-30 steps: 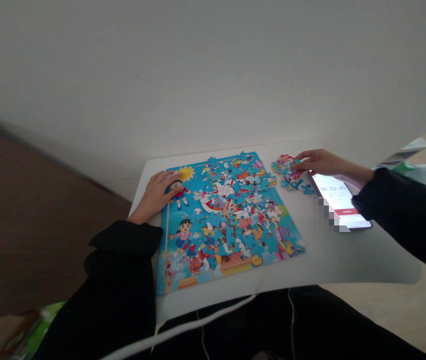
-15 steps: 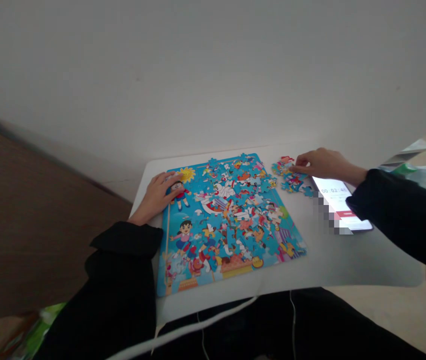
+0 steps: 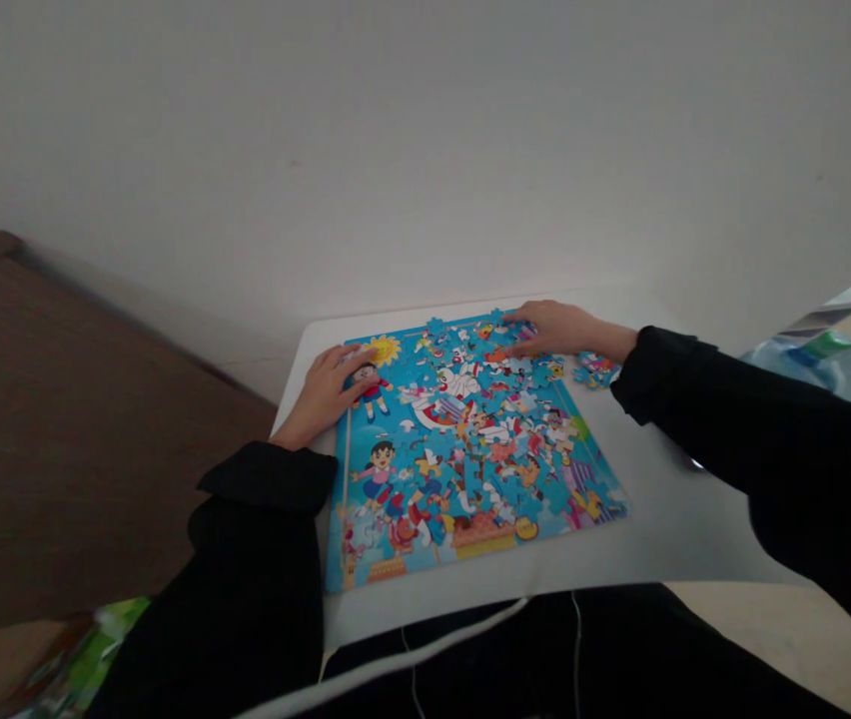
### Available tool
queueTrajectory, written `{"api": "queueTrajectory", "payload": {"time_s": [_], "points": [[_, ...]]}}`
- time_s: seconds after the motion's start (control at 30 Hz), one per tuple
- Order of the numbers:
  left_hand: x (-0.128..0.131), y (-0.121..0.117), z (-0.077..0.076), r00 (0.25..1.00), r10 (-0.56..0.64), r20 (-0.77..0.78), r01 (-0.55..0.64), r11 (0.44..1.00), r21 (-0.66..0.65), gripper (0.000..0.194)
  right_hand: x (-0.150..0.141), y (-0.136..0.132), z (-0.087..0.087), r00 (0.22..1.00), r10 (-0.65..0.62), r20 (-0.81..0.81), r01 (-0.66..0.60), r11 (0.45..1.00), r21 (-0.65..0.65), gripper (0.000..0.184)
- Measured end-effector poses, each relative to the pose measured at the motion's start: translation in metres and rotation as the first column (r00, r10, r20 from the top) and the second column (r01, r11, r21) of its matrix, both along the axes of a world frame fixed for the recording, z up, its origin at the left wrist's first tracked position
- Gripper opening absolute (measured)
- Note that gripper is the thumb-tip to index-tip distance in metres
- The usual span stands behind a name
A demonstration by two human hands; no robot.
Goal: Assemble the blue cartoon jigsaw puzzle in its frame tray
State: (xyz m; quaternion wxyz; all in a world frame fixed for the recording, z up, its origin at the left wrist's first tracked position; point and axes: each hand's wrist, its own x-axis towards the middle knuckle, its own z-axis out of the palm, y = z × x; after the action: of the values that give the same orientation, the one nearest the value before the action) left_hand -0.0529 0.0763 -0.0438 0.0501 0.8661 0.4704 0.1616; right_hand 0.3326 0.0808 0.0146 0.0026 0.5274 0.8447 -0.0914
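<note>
Head view: right hand (image 3: 556, 330) moved from knobbed loose pieces (image 3: 596, 370) to far edge of flat rectangular jigsaw (image 3: 470, 439), grip unclear; left hand (image 3: 327, 392) still spread on near-side edge. Jigsaw between hands, smooth white bench (image 3: 665, 539).

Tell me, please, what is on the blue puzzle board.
Jumbled pieces lie on the board; the left hand rests on its left edge, the right hand is over its far-right corner. What lies beneath them is hidden.

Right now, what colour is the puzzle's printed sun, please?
The printed sun is yellow, in the head view.
</note>
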Motion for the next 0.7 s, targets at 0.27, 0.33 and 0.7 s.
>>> {"api": "queueTrajectory", "payload": {"time_s": [0.27, 0.33, 0.7], "points": [[-0.001, 0.002, -0.002, 1.000, 0.014, -0.006, -0.014, 1.000, -0.017, 0.046, 0.004, -0.006, -0.003, 0.956, -0.202, -0.214, 0.181, 0.977, -0.116, 0.057], [-0.001, 0.002, -0.002, 1.000, 0.016, -0.014, -0.016, 1.000, -0.012, 0.047, 0.009, -0.006, -0.005, 0.918, -0.259, -0.301, 0.213, 0.961, -0.179, 0.050], [0.001, 0.000, 0.001, 1.000, 0.005, -0.008, -0.005, 1.000, -0.012, 0.046, 0.049, -0.016, -0.008, 0.780, -0.437, -0.448, 0.178, 0.841, -0.511, 0.038]]}}
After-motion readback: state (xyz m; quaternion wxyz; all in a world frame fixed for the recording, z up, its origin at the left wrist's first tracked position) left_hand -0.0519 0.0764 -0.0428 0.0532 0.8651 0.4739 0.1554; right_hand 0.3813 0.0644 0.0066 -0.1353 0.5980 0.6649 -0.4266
